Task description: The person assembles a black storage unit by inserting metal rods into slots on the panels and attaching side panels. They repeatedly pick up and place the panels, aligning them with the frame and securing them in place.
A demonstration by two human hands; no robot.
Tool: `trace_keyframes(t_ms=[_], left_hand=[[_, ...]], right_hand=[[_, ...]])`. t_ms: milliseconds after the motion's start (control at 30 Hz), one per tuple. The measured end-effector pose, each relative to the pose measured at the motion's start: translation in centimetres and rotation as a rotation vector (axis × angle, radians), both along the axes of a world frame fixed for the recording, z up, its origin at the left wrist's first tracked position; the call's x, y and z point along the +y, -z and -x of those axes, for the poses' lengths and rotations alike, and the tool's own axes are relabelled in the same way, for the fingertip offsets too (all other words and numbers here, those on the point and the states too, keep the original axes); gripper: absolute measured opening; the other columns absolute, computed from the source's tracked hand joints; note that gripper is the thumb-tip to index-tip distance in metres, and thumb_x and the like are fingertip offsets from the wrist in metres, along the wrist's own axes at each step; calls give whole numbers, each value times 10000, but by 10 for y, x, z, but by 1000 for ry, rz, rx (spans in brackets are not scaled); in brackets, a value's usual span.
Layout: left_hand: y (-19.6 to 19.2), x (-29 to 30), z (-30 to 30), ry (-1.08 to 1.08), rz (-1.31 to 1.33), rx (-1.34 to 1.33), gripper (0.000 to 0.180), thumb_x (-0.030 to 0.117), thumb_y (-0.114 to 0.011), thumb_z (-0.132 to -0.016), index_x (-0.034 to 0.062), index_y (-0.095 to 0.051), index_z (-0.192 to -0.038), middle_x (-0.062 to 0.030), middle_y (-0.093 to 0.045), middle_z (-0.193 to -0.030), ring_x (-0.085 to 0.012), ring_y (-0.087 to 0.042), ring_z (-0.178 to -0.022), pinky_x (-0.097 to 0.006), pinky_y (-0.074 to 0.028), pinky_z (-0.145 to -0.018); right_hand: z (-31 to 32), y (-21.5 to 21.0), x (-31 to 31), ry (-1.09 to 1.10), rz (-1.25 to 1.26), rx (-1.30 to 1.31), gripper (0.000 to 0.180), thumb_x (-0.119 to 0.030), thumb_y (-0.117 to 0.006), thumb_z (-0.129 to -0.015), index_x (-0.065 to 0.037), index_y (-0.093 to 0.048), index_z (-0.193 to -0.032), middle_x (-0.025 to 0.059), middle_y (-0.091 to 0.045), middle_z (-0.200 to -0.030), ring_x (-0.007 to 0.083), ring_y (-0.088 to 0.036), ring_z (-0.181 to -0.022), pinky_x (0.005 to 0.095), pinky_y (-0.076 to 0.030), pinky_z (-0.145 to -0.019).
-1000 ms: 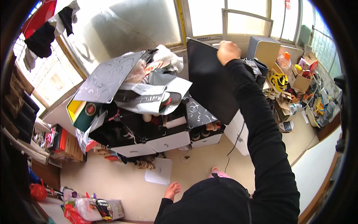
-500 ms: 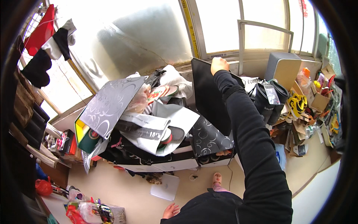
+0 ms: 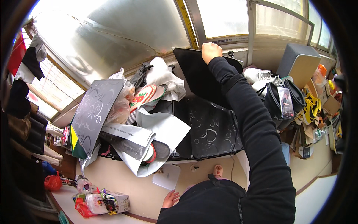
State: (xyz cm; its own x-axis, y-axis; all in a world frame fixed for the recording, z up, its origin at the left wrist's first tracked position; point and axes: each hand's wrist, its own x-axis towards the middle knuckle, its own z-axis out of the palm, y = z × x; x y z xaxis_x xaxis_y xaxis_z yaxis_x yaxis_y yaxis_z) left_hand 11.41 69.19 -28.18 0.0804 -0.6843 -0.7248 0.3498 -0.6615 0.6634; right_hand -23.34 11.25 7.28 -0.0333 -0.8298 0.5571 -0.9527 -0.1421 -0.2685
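My right hand (image 3: 211, 52) grips the top edge of a thin, flat black panel (image 3: 199, 71) that leans toward the window; whether it is a screen or a board I cannot tell. Below it, a black panel with silver swirls (image 3: 214, 128) lies across the low rack, its upper part partly behind the panel and my sleeve. Low down beside my body, my left hand (image 3: 171, 199) hangs with its fingers apart, holding nothing. Left of the black panel are a white plastic bag (image 3: 164, 76), strawberry-patterned slippers (image 3: 143, 95) and a large white sheet of packaging (image 3: 167, 127).
A grey swirl-patterned board (image 3: 97, 112) stands tilted at the left. White sneakers (image 3: 257, 75), a black bag (image 3: 274, 102) and a grey cushioned block (image 3: 298, 67) sit at the right, near piled cardboard. A cable (image 3: 234, 164) hangs in front of the rack. A white board (image 3: 166, 177) lies on the floor.
The black panel has tilted further over, its top edge still in my right hand. The swirl-patterned black panel now covers more of the rack's top. My left hand stays low beside me.
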Motion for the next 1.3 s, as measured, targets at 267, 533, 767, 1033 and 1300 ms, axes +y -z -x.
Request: trace_keyframes(t_ms=[267, 533, 767, 1033, 1300], left_hand=[[-1, -22, -24, 48, -13, -35, 479, 283, -446, -968, 34, -330, -1360, -167, -520, -1248, -240, -543, -1085, -360, -450, -900], [-6, -26, -30, -6, -1, -60, 477, 258, -443, -968, 25, -317, -1364, -169, -517, -1246, -257, -556, -1075, -369, -462, -883], [-12, -23, -15, -43, -33, -81, 449, 259, -417, -976, 16, -348, -1348, -160, -537, -1223, -240, -557, -1061, -348, -449, -893], [-20, -27, 6, -97, -43, -96, 421, 227, -417, -974, 13, -366, -1333, -157, -551, -1201, -228, -564, -1039, -339, -454, -875], [-13, -27, 20, -200, -47, -66, 426, 204, -483, -939, -4, -399, -1302, -155, -583, -1147, -222, -583, -1003, -320, -467, -840]], right_hand=[[14, 18, -26, -75, 25, 81, 154, -221, -623, -792, -71, -636, -824, 154, -629, -886, 340, -617, -883, 435, -494, -758], [24, 31, -48, -80, 76, 143, 179, -266, -597, -831, -89, -610, -843, 132, -592, -879, 336, -609, -843, 434, -492, -726], [23, 30, -66, -89, 172, 127, 192, -271, -593, -839, -80, -610, -833, 145, -605, -869, 342, -621, -817, 432, -503, -716], [17, 34, -93, -117, 140, 61, 194, -261, -582, -852, -69, -606, -857, 145, -600, -916, 350, -604, -864, 434, -487, -751], [18, 46, -111, -204, 212, 44, 183, -250, -600, -831, -68, -599, -825, 161, -584, -858, 371, -601, -798, 447, -489, -699]])
